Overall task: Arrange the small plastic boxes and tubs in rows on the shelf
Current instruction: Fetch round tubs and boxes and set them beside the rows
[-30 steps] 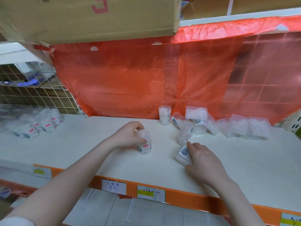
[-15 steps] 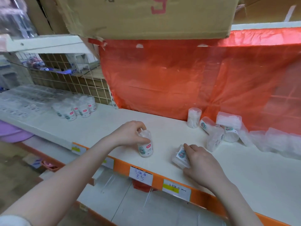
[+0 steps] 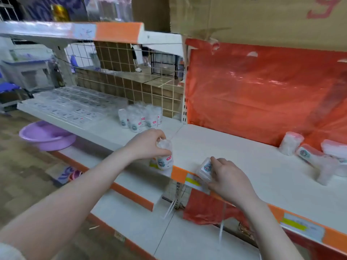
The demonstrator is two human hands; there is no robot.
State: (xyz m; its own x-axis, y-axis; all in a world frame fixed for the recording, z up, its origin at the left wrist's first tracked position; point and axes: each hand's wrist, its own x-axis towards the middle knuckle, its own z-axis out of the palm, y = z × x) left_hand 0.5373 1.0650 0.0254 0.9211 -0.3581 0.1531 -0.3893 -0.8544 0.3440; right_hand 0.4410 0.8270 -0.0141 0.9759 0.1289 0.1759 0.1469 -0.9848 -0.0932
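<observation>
My left hand (image 3: 146,145) grips a clear round tub (image 3: 166,158) with a white label by its top, held upright over the front edge of the white shelf (image 3: 253,166). My right hand (image 3: 229,181) holds a second clear tub (image 3: 204,168) tipped on its side, lid label facing up, just above the shelf's orange front strip. A cluster of the same tubs (image 3: 140,117) stands upright further left on the shelf. At the right, several more tubs and boxes (image 3: 315,156) lie jumbled against the red plastic sheet.
Rows of flat clear boxes (image 3: 71,104) fill the shelf's left end. A red plastic sheet (image 3: 262,91) hangs behind the shelf, a cardboard box (image 3: 262,19) sits above. A purple basin (image 3: 45,136) rests low at the left. A lower shelf (image 3: 169,231) lies beneath.
My view has swung left. Both hands have carried their tubs leftward and toward the shelf's front edge, away from the jumbled pile at the right.
</observation>
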